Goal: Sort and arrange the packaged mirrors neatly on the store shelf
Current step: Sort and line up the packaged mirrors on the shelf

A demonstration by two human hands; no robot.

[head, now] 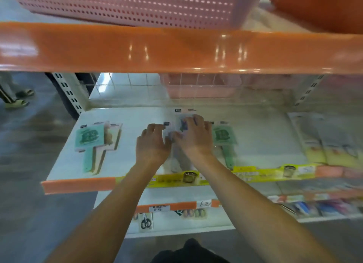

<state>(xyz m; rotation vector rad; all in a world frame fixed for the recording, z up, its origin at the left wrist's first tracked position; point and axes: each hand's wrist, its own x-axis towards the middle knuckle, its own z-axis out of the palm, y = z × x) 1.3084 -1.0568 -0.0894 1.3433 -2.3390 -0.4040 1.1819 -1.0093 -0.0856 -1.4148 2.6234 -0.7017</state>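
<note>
showing both hands at work on a small pile of pale, plastic-wrapped hand mirrors (181, 125) lying flat near the middle of the white store shelf (137, 115). the right hand (193, 135) lies palm-down over the top pack, its fingers (198, 119) curled over the far edge, so it appears to grip and square the pack against those beneath; the blur leaves the exact contact uncertain. the left hand (152, 143) sits just beside the pile on its left, fingers (156, 126) bent and resting at the pack's side edge, probably to stop it from sliding sideways; whether it pinches the wrapper cannot be told. both forearms reach forward and slightly inward from below, wrists nearly level, passing under the glossy orange shelf edge (176, 50) above. a fanned stack of green and beige packaged mirrors (94, 143) lies to the left, well apart, handles toward the front. a single green packaged mirror (224, 139) lies just beside the right hand, handle likewise forward, which suggests the intended layout is colour-sorted stacks with handles facing the aisle. the middle pile seems not yet aligned.
</note>
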